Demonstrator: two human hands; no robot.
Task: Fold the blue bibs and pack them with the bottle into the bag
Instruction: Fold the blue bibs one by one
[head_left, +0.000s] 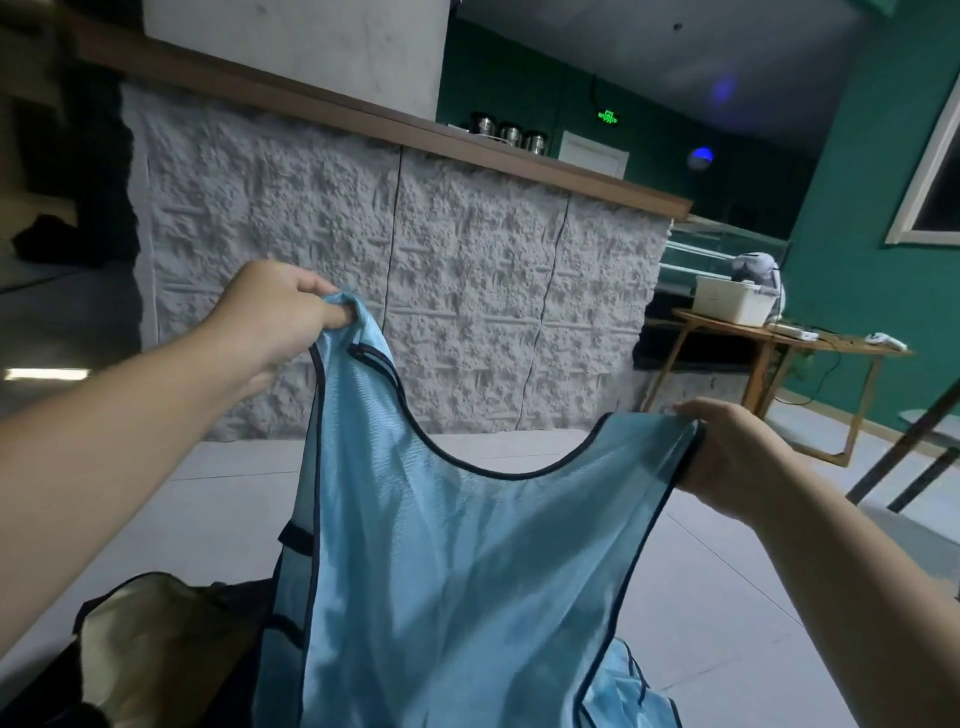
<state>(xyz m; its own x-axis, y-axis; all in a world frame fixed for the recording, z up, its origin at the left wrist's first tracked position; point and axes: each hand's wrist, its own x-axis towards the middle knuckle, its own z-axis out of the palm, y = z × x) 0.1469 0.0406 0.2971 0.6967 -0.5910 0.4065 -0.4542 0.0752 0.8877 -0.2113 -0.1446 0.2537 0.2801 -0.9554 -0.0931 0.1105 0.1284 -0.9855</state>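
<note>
Each hand pinches one shoulder strap of a blue bib (457, 561): left hand (275, 317) higher, right hand (737, 457) lower, so it hangs flat for folding. The open bag (156, 639) waits near left (bottle unseen); another bib (623, 691) lies below.

Hanging bib (457, 561) screens the floor ahead, bag (156, 639) mouth (lower left) uncovered, counter (395, 291) beyond
</note>
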